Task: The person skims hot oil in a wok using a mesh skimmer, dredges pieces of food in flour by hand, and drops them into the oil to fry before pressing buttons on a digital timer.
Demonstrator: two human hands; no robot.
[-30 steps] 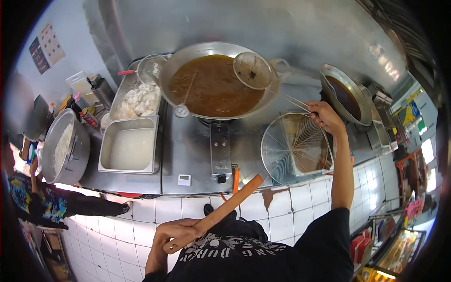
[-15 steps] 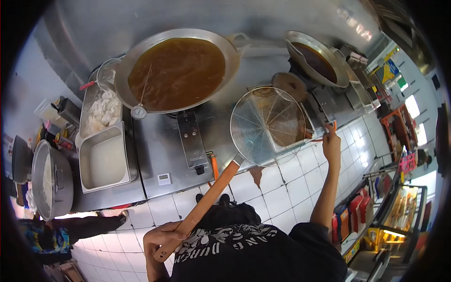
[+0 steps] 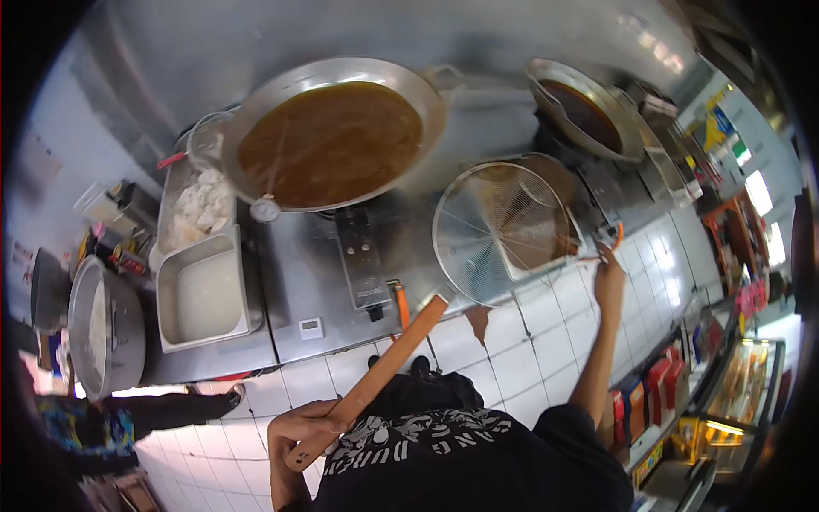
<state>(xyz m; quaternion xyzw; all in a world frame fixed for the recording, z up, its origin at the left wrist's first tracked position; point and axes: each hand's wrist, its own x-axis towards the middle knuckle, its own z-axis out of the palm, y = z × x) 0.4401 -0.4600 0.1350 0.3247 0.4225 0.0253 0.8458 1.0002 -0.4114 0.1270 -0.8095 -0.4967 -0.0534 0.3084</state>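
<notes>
My left hand (image 3: 314, 428) is closed around the wooden handle (image 3: 375, 381) of a large round wire strainer (image 3: 503, 230). The strainer's mesh lies over a rectangular metal tray (image 3: 522, 266) at the counter's front. My right hand (image 3: 609, 266) is at the front edge, right of the tray, fingers closed beside an orange hose (image 3: 619, 235); what they hold is too small to make out. A smaller round strainer (image 3: 554, 175) is partly behind the wire mesh. Behind, a large wok (image 3: 433, 119) contains brown liquid, with a dial thermometer (image 3: 265, 209) at its rim.
On the left are a pan of whitish liquid (image 3: 205, 294), white coated pieces (image 3: 200, 205) and a large pot (image 3: 124, 328). Another wok (image 3: 631, 141) stands at the back right. A timer (image 3: 311, 328) lies near the front edge. A person's leg (image 3: 183, 408) shows at the lower left.
My right hand has moved from above the large strainer down to the front edge. The smaller strainer has gone from over the large wok to behind the wire mesh. The view has shifted right.
</notes>
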